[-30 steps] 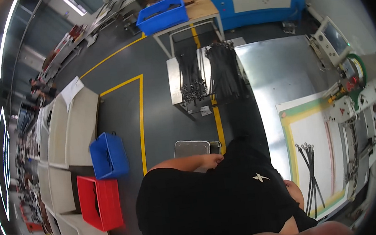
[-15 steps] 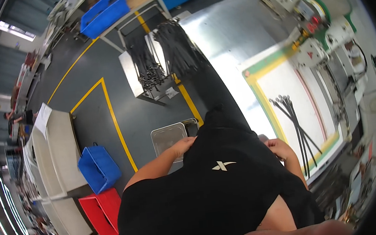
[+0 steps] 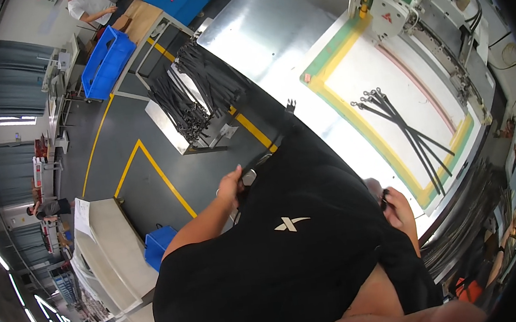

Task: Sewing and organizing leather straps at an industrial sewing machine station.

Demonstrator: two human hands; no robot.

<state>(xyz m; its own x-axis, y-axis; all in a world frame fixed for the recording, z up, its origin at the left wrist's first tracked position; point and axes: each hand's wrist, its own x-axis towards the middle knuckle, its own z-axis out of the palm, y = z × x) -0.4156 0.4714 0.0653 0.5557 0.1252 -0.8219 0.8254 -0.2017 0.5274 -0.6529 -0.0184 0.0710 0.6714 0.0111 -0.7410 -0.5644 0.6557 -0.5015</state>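
Observation:
My left hand (image 3: 230, 186) is at my left side, its fingers curled in against a shiny metal piece (image 3: 249, 176) that my black shirt partly covers. What exactly it grips cannot be made out. By the table's near edge, my right hand (image 3: 398, 210) is closed with a small black piece (image 3: 385, 195) between its fingers. Several black straps with ring-like ends (image 3: 407, 129) lie crossed on the white, yellow-and-green-bordered work area (image 3: 364, 128), ahead of my right hand. A small black buckle-like end (image 3: 290, 105) shows at the metal table's left edge.
Bundles of black straps (image 3: 187, 115) cover a small stand at the front left. Behind it are a blue crate (image 3: 108, 62) on a bench and a person (image 3: 88, 9). A machine head (image 3: 396, 11) overhangs the work area. A pale bin (image 3: 112, 239) and blue tub (image 3: 160, 247) stand left.
My view has shifted, bringing the person at the bench into sight. My left hand has lifted forward, and the grey seat-like panel beside it is mostly out of sight. A black piece now shows in my right hand.

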